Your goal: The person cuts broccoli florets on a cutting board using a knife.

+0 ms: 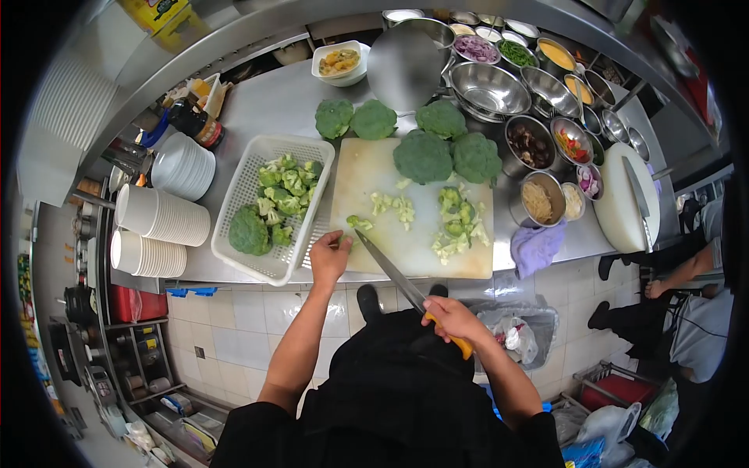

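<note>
My right hand [450, 318] is wrapped round the yellow handle of a kitchen knife [396, 274], whose blade slants up and left over the cutting board [374, 171]. The knife tip is close to a small broccoli floret [358, 222]. At the board's left edge, my left hand [329, 253] has its fingers curled in, with a bit of green broccoli at the fingertips. Cut florets [456, 222] and pale stem pieces [394, 207] lie on the board. Whole broccoli heads [422, 156] sit along its far side. A white basket [226, 210] on the left holds more florets.
Stacked white bowls [162, 214] and plates [184, 165] stand at the left. Metal bowls [490, 90] and ingredient containers [537, 200] fill the right. A purple cloth [538, 246] hangs at the edge, above a lined bin [538, 312]. Another person [698, 327] is at the far right.
</note>
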